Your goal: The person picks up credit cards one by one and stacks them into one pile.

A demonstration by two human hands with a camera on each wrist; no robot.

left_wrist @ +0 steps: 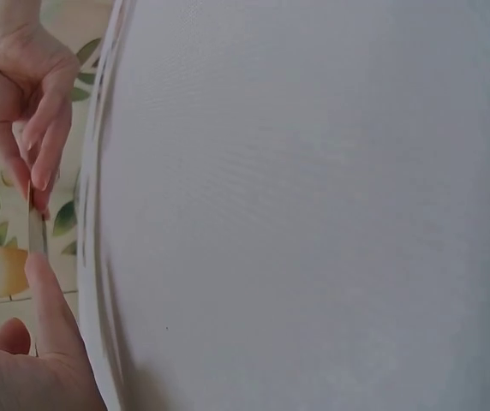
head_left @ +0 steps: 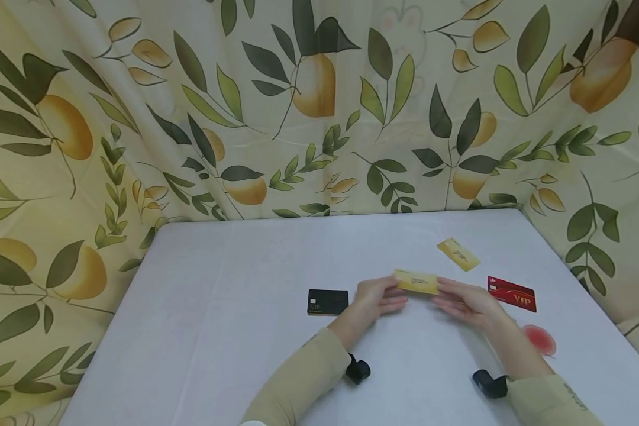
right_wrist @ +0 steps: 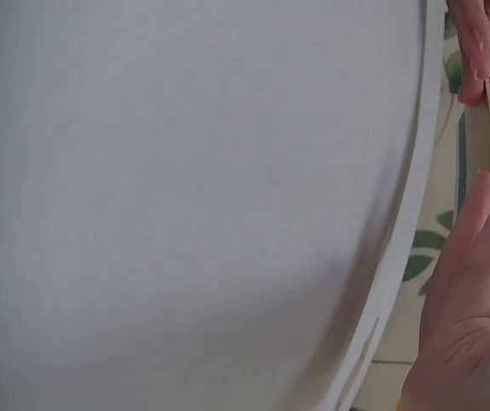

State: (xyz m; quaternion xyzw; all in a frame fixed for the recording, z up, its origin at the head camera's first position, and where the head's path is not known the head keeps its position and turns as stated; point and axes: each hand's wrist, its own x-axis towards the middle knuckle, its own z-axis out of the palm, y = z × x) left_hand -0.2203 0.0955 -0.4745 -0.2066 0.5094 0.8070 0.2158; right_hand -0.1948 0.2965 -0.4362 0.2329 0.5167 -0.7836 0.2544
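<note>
Both hands hold a gold card (head_left: 416,282) by its opposite short ends, in front of the person. The left hand (head_left: 375,299) pinches its left end, and the right hand (head_left: 471,302) pinches the right end. In the left wrist view the card (left_wrist: 37,231) shows as a narrow strip between the two hands. The right wrist view also has the card (right_wrist: 480,141) nearly edge-on. A black VIP card (head_left: 328,302) lies on the table just left of the left hand. Beside the right hand lies a red VIP card (head_left: 512,294), and a second gold card (head_left: 459,254) is farther back.
A white-covered table (head_left: 234,331) spans the view. Partly behind the right forearm is a round pinkish-red shape (head_left: 539,340) on its surface. A curtain (head_left: 298,148) with fruit and leaf print hangs behind the table and along its sides.
</note>
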